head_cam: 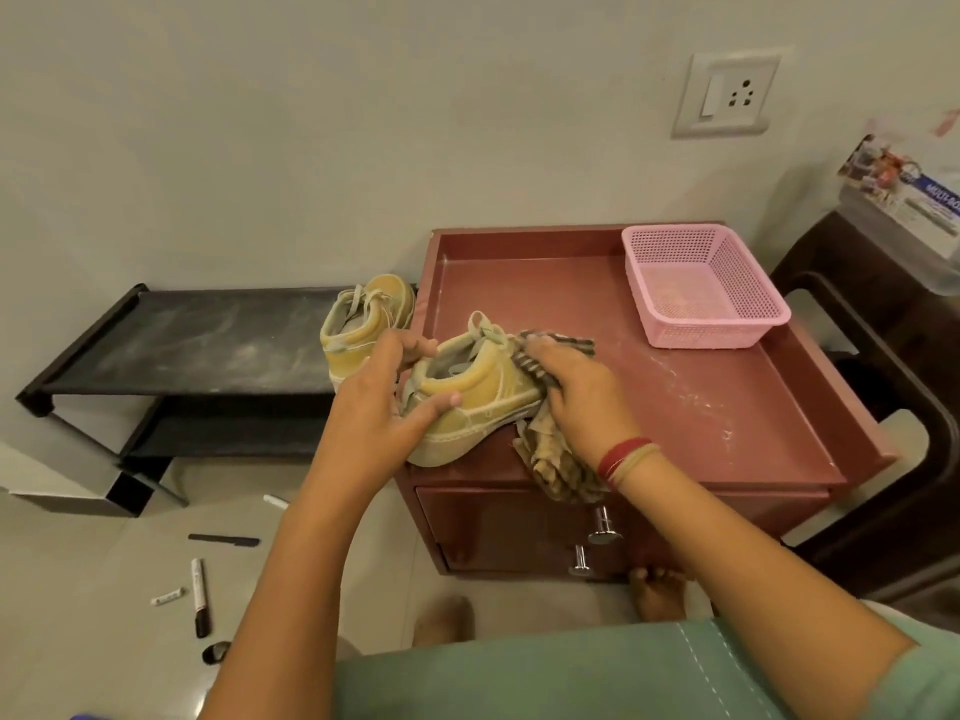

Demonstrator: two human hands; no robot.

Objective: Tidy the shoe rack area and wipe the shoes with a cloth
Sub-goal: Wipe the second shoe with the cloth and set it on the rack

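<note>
The yellow canvas shoe (pixel 483 407), dusty and pale-soled with loose laces, sits heel toward the camera at the front left corner of the maroon counter (pixel 701 407). Whether its sole rests on the rim cannot be told. The left hand (pixel 379 407) grips the heel: its fingers (pixel 415 348) curl over the padded collar and the thumb lies along the side. The right hand (pixel 576 397) holds a striped, crumpled cloth (pixel 556 470) closed in its fingers and presses it to the shoe's outer side; the loose end hangs over the counter's front edge, above two shiny metal knobs (pixel 602 527).

The counter top is a smooth tray shape with a raised lip on all sides, streaked with white dust. A pink plastic mesh basket (pixel 701 288), rectangular, stands at its back right corner, leaving bare surface between it and the hands.

A second yellow shoe (pixel 363 324) stands on the right end of the black shoe rack (pixel 182 340), just beside the counter; the rest of that dusty fabric shelf is free.

On the tiled floor (pixel 104 589) lie a black marker (pixel 200 597) and small bits near it. A printed box (pixel 904 194) at the right carries a blue band of white letters too blurred to read.
</note>
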